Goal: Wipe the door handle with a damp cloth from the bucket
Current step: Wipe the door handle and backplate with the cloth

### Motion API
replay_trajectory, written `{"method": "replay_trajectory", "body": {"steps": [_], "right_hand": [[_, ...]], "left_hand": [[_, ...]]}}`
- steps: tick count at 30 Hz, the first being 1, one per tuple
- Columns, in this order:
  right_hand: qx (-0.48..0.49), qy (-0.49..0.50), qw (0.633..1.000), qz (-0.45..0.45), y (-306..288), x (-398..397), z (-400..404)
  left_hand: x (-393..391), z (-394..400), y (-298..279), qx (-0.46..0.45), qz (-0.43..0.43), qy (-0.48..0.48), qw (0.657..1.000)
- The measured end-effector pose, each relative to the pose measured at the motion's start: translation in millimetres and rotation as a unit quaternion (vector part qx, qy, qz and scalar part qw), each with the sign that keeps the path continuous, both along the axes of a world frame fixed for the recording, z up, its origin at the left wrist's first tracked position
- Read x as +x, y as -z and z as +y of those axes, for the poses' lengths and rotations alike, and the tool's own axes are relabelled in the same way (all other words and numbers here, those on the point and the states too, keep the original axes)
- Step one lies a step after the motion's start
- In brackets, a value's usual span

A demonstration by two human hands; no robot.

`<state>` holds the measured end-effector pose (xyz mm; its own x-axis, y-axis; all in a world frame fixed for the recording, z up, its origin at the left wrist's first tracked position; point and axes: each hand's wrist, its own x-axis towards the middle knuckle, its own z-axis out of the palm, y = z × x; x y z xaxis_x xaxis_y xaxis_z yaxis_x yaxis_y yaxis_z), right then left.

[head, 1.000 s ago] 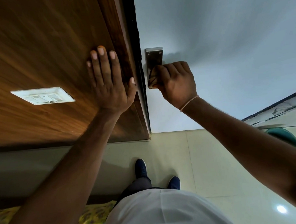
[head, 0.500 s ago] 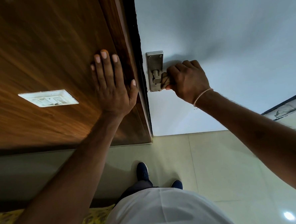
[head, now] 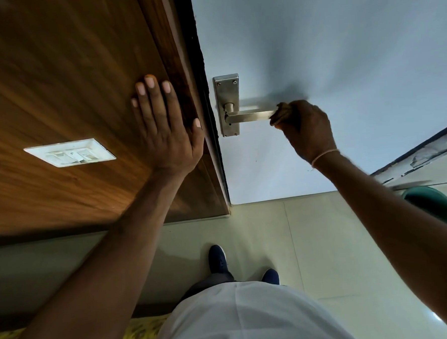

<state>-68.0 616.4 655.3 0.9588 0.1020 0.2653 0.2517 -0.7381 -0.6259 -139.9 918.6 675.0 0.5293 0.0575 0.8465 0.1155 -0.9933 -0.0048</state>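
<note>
On wood panel at left, white switch plate (head: 69, 153). My left hand (head: 166, 131) flat, fingers spread, pressed against wood panel (head: 54, 75) beside door edge. Metal door handle (head: 250, 115) on pale door (head: 340, 44), lever bare near backplate. My right hand (head: 305, 127) clenched round cloth (head: 279, 114) at lever's far end. Green bucket (head: 434, 206) on floor, far right.

Door handle (head: 250, 115): brushed metal, satin sheen, on a matching metal backplate (head: 226, 90) with small screws. Door (head: 327, 45): smooth, matt pale paint. Wall panel (head: 67, 74), left: wood-grain, lightly glossy. Switch plate (head: 69, 153): white plastic. Cloth (head: 279, 113): brownish, crumpled fabric, mostly hidden. Floor (head: 313, 242): polished pale tiles with reflections. Bucket (head: 434, 203), right: green, seemingly plastic.
</note>
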Motion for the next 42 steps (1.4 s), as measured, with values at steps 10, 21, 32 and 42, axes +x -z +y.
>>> {"method": "replay_trajectory", "body": {"steps": [10,21,32,42], "right_hand": [[0.751,0.059,0.498,0.430,44.5,-72.6,73.7],[0.798,-0.025,0.450,0.400,-5.3,-47.7,137.1],[0.805,0.021,0.476,0.355,7.4,-31.9,127.8],[0.782,-0.025,0.534,0.321,23.4,-14.3,71.5]], "left_hand": [[-0.7,2.4,-0.1,0.004,0.006,0.003,1.000],[-2.4,4.2,-0.3,0.004,0.014,0.010,1.000],[0.7,7.4,2.6,0.012,0.008,0.016,1.000],[3.1,4.8,3.2,0.010,0.004,0.021,1.000]]}}
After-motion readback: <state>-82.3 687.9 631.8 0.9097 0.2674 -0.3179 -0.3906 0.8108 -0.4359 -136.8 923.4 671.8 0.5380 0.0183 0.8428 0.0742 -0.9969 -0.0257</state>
